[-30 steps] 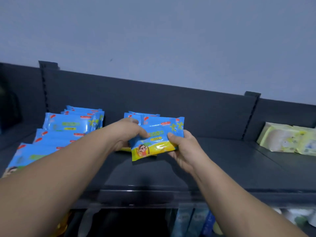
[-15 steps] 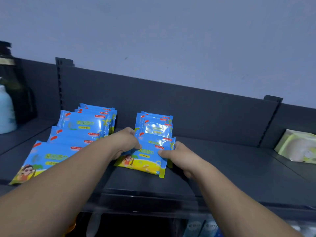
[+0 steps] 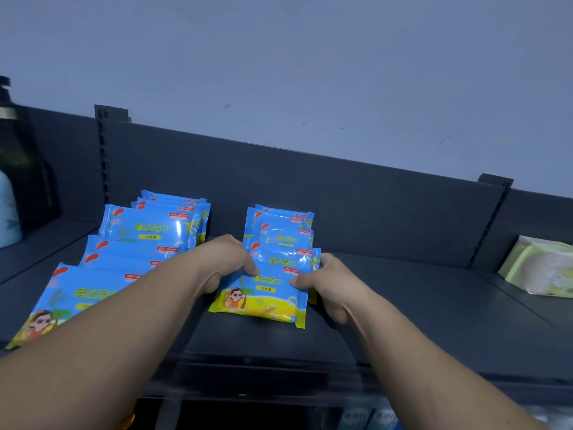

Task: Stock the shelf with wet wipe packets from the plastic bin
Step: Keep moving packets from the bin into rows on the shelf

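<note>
Wet wipe packet, long axis left-right, left hand and right hand fingers pinching ends

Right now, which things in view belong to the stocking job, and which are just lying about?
Job: front packet, pinched by left hand and right hand; right row behind it; left row; dark shelf.
Lying about: green pack far right; pale bottle and dark bottle far left.

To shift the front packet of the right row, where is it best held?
By its short side edges, one hand from each side, as the left hand and right hand pinch the front packet now: it lies flat on the shelf, with both sides free.
</note>
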`<state>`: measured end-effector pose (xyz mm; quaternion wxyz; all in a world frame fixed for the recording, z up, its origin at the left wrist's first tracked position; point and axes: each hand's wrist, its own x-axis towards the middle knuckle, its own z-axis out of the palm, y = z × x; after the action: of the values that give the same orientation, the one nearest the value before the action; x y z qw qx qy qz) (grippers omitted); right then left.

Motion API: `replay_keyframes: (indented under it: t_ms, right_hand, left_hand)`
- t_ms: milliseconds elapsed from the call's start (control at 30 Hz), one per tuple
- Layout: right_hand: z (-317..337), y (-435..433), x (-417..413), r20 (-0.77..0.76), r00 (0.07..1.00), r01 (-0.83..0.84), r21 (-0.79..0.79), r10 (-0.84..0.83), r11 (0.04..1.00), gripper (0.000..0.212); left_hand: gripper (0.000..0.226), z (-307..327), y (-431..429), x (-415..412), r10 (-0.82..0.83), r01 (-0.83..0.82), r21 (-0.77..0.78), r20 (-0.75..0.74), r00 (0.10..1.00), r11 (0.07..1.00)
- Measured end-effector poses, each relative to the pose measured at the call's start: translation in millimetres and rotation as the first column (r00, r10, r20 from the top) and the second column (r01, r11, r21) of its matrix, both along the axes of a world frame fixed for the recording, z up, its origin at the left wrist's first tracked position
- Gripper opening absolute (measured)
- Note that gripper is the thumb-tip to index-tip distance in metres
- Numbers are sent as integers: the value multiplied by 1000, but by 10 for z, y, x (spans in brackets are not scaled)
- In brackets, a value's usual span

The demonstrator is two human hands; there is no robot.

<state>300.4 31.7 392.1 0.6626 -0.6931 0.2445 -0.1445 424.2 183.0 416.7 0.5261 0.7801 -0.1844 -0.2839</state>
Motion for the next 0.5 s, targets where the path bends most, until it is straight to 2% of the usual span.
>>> replay_keyframes:
  t_ms: [133, 233, 500]
  right_hand:
    - [-14, -61, 14, 22, 1000, -5, 18, 5, 1000, 50]
    - [-23, -96, 21, 56, 998, 14, 13, -15, 1000, 51]
    - [8, -247, 173, 28, 999, 48, -75, -46, 996, 51]
  left_hand:
    - [29, 4, -8, -32, -1, 1, -43, -5, 1000, 999]
    - [40, -18, -67, -44, 27, -24, -95, 39, 999, 995]
    - [59, -4, -230, 22, 52, -48, -32, 107, 993, 998]
